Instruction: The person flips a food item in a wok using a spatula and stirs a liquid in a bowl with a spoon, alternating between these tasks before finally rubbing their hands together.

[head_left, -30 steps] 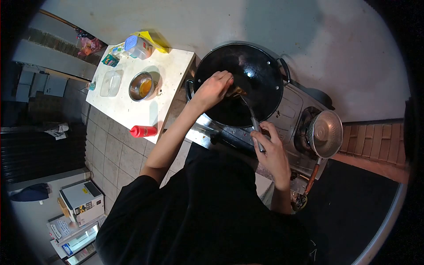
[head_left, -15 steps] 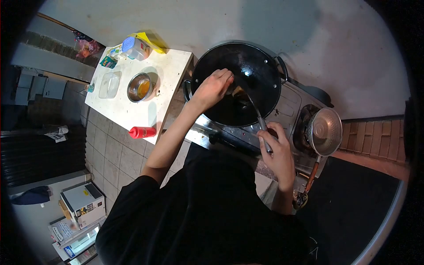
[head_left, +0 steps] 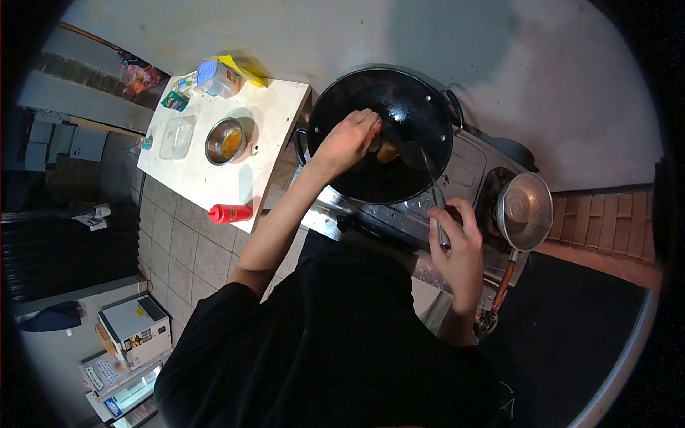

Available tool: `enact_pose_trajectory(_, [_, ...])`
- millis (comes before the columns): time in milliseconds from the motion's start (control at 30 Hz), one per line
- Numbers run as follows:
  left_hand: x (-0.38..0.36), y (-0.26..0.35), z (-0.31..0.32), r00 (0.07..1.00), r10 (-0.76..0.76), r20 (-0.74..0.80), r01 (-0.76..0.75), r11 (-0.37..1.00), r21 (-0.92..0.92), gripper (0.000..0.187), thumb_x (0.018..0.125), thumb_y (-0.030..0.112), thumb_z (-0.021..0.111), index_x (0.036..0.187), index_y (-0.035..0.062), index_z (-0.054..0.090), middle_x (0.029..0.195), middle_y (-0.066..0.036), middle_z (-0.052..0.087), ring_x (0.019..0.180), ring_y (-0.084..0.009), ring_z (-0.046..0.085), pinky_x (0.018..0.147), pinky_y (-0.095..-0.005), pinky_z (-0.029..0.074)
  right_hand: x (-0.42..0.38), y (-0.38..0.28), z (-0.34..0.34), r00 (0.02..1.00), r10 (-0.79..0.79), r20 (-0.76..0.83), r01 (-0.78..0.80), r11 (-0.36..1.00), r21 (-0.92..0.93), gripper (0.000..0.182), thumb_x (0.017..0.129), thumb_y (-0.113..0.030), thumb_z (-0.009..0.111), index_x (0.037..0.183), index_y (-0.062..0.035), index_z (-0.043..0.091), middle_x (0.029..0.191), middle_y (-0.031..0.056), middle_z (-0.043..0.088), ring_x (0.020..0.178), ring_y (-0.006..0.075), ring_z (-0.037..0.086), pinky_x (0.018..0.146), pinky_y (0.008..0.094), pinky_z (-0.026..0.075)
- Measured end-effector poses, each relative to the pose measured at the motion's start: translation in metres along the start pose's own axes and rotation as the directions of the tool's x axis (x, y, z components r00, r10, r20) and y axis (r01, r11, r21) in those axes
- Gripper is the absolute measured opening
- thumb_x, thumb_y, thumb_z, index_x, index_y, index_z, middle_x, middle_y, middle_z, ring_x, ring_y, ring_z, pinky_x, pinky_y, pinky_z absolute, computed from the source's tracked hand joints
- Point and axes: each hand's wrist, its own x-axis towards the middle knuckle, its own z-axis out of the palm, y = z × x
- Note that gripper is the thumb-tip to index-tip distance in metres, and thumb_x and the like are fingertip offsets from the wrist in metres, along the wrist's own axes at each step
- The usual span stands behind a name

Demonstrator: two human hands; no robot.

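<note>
A large black wok [head_left: 342, 100] stands on the stove, with a small brownish-yellow piece of food [head_left: 387, 152] low in its bowl. My left hand [head_left: 349, 143] is over the wok's left half, fingers closed on something I cannot make out, and a greyish edge shows beneath them. Beside the wok's near right rim, my right hand [head_left: 457, 246] is wrapped round the handle of a metal spatula [head_left: 437, 191]. The spatula's blade lies in the wok, just right of the food.
On the white table [head_left: 214, 182] at the left are a metal bowl [head_left: 226, 141] with yellow liquid, a clear tray [head_left: 178, 137], a lidded tub [head_left: 218, 78] and a red bottle [head_left: 230, 214]. A metal saucepan [head_left: 526, 210] sits on the right burner.
My right hand has moved slightly right with the spatula, whose blade is now apart from the food. The food shows more fully. My left hand has barely shifted.
</note>
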Motion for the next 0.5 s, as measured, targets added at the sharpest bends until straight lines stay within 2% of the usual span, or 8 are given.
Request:
enact_pose_trajectory(367, [-0.003, -0.002, 0.003, 0.999, 0.007, -0.048, -0.005, 0.999, 0.04, 0.009, 0.097, 0.005, 0.055, 0.101, -0.0024, 0.055, 0.098, -0.02, 0.06, 0.093, -0.0392, 0.061, 0.081, -0.044, 0.052, 0.011, 0.002, 0.011, 1.0, -0.023, 0.005, 0.023, 1.0, 0.018, 0.02, 0.085, -0.001, 0.068, 0.105, -0.0044, 0.068, 0.111, 0.0161, 0.056, 0.095, 0.032, 0.068, 0.079, 0.0391, 0.056])
enact_pose_trajectory(500, [-0.006, -0.002, 0.002, 0.997, -0.049, -0.059, 0.051, 0.998, 0.023, 0.009, 0.098, 0.006, 0.054, 0.1, -0.0024, 0.055, 0.096, -0.02, 0.06, 0.091, -0.0402, 0.062, 0.079, -0.0447, 0.052, 0.015, 0.005, 0.015, 1.0, -0.019, -0.019, 0.02, 0.999, 0.025, 0.02, 0.085, -0.001, 0.068, 0.105, -0.0047, 0.068, 0.11, 0.016, 0.056, 0.094, 0.0324, 0.068, 0.079, 0.0394, 0.056])
